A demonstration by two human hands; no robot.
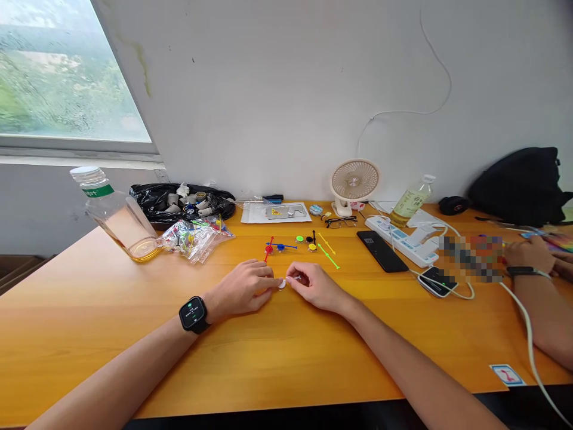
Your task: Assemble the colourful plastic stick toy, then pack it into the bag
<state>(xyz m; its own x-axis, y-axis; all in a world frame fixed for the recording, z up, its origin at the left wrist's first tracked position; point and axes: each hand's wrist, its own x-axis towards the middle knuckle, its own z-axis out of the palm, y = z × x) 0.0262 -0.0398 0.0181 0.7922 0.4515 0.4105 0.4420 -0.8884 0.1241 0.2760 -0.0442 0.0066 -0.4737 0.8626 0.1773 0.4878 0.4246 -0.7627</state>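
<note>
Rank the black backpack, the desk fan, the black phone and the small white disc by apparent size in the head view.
1. black backpack
2. desk fan
3. black phone, roughly like the fan
4. small white disc, between left hand and right hand

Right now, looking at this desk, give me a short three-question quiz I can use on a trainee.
1. True or false: both hands meet over a small white round disc on the orange wooden desk.
2. Which wrist wears the black smartwatch? A) left B) right
3. Fill in: the black-framed glasses lie just in front of the small beige desk ____.

Key
1. True: the left hand and the right hand pinch at it from either side, the right also holding a thin white stick.
2. A.
3. Fan: the small beige desk fan stands by the wall.
</note>
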